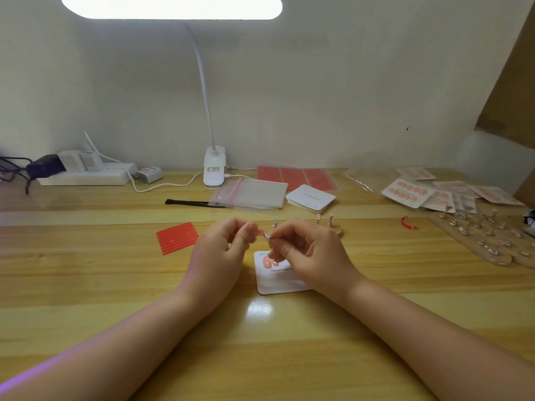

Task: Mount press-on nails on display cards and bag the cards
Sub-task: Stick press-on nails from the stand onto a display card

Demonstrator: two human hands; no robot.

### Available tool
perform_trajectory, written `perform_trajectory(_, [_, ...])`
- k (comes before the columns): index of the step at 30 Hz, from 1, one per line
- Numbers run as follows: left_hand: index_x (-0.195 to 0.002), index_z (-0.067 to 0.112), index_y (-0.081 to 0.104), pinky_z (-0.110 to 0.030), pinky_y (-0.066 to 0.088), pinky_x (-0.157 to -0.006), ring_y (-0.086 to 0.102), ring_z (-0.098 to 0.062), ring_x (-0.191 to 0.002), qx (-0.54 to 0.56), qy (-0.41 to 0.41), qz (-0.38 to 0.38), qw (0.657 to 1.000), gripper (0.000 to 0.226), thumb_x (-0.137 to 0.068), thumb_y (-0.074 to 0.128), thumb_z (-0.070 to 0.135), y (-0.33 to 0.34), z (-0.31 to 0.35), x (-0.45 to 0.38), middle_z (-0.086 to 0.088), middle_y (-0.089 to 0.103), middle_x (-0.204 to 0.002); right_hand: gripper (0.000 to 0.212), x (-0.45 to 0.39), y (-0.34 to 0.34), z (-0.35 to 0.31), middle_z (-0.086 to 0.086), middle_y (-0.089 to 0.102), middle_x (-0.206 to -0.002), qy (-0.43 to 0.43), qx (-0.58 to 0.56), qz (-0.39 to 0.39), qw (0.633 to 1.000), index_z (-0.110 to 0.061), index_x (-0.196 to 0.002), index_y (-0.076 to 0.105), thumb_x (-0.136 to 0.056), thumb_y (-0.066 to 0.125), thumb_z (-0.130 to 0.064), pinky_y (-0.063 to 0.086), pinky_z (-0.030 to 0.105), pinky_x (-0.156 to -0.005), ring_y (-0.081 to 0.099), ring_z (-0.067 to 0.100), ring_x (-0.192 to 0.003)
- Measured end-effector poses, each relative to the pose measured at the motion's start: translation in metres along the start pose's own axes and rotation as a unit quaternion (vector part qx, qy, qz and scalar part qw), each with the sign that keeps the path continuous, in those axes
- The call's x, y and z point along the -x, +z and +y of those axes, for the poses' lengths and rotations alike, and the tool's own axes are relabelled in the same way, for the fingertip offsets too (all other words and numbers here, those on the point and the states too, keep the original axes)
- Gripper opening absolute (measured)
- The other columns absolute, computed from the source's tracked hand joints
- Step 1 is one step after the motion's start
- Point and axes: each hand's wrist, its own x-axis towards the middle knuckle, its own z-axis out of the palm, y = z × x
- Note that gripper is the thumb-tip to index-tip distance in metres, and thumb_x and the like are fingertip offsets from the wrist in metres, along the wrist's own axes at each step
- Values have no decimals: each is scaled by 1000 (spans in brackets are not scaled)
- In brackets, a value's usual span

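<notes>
Both hands are pinching one small press-on nail [265, 235] between them: left hand [224, 244], right hand [304, 247]. The display card [278, 280] is lying directly below the grip, nearer the right hand.

A long white lamp [171, 6] is shining brightly high above the hands. Its thin bendy neck [204, 88] is coming down to a white clip base [214, 167], which is sitting on the wooden table [86, 273] past the hands. A plain white wall [318, 82] is standing behind the table. A brown board [512, 91] is leaning far off to the right.
</notes>
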Motion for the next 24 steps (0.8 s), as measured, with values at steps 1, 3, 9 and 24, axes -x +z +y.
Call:
perform_trajectory(1, [-81, 35, 65, -9, 43, -66, 61, 1, -73, 14, -10, 3, 1000, 20, -95, 55, 26, 0, 0, 0, 21, 66, -76, 20, 0, 0, 0, 2, 70, -73, 4, -3, 0, 1000, -19, -85, 68, -86, 68, 1, 59, 39, -71, 72, 15, -69])
perform_trajectory(3, [-83, 33, 66, -11, 45, -66, 62, 0, -72, 36, -23, 10, 999, 18, -95, 55, 27, 0, 0, -1, 18, 68, -76, 19, 0, 0, 0, -2, 70, -72, 11, -5, 4, 1000, -20, -85, 67, -87, 68, -2, 59, 38, -70, 72, 14, -69])
perform_trajectory(9, [-84, 30, 66, -13, 47, -65, 62, -3, -71, 31, -37, 18, 999, 16, -95, 56, 26, 0, 1, 0, 11, 67, -74, 9, -2, -5, 3, 4, 71, -76, 42, -9, 61, 997, -16, -89, 65, -91, 63, -7, 59, 34, -65, 71, 13, -66])
perform_trajectory(24, [-85, 34, 61, -14, 46, -62, 61, -3, -71, 10, -54, 9, 998, 15, -96, 56, 25, 3, 2, -1, 19, 66, -76, 21, -20, -36, 24, -9, 49, -49, 173, 249, 138, 943, -24, -64, 68, -82, 72, -35, 29, 24, -49, 43, 5, -48])
